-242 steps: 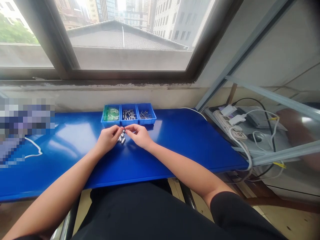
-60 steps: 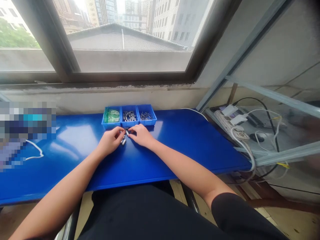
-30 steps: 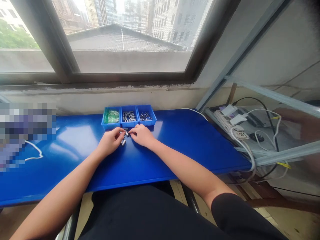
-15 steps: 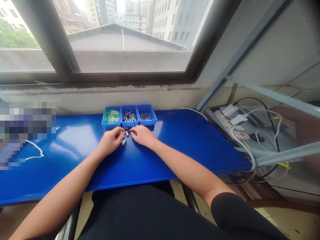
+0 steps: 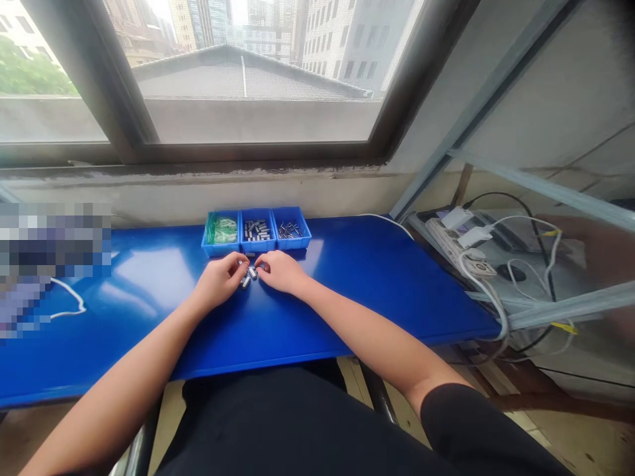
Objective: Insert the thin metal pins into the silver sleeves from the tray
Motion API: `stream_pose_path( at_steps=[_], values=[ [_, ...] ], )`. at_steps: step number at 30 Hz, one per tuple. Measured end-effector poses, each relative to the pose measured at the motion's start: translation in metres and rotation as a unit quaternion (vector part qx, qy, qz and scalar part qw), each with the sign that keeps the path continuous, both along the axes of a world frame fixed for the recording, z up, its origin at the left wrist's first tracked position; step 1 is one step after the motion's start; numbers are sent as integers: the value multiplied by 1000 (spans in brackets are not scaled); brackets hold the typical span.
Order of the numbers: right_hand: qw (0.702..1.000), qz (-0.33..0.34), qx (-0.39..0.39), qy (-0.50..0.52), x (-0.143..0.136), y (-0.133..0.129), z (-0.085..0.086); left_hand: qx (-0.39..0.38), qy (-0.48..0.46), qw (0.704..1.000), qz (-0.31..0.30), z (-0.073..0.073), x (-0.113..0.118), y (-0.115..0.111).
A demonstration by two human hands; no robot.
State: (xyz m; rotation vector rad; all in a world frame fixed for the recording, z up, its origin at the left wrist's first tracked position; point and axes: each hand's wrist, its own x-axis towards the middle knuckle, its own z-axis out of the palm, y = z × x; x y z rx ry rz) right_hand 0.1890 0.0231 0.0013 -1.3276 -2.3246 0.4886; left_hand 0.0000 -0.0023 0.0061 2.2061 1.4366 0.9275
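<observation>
Several small metal cylinders [image 5: 247, 281] lie on the blue table between my hands. My left hand [image 5: 222, 277] rests at their left side, fingers curled; what its fingertips hold, if anything, is too small to make out. Just right of the pieces is my right hand [image 5: 280, 270], its thumb and fingers bent together close to one metal piece [image 5: 253, 272]. Behind the hands stand three joined blue bins: the left bin [image 5: 213, 250] holds a green bag with pale parts, the middle bin [image 5: 258, 245] metal cylinders, the right bin [image 5: 294, 244] thin dark pins or screws.
On the left of the table [image 5: 347, 291] is a blurred-out item with a white cable [image 5: 74, 307]. At right, beyond a metal frame [image 5: 575, 305], are a power strip [image 5: 459, 251], chargers, cables and a dark round object [image 5: 510, 272]. A window is behind the table.
My right hand has shifted slightly toward me, and the metal piece near its fingertips lies a little nearer to me. My left hand has hardly moved.
</observation>
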Motion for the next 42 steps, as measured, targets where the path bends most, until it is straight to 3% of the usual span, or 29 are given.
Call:
stream_pose_path(
  at_steps=[10, 13, 17, 21, 27, 32, 35, 42],
  values=[
    [999, -21, 5, 25, -1, 1, -3, 9, 4, 1000, -5, -2, -2, 2],
    [992, -50, -6, 118, -2, 1, -2, 9, 4, 1000, -4, -3, -2, 2],
    [958, -63, -61, 273, -5, -2, -1, 8, -4, 1000, -10, -4, -3, 2],
    [929, -50, -105, 352, -11, -7, -4, 9, -22, 999, -28, -4, -3, 1],
    [910, -26, -123, 394, -15, -10, -6, 15, -39, 998, -37, -6, -2, 2],
    [877, -12, -190, 440, -15, -8, -6, 15, -40, 999, -32, -6, -1, 2],
    [872, -19, -216, 438, -15, -9, -5, 21, -30, 999, -28, -6, -1, 2],
    [868, -36, -194, 456, -16, -10, -5, 21, -13, 1000, -9, -5, -2, 3]
  ],
)
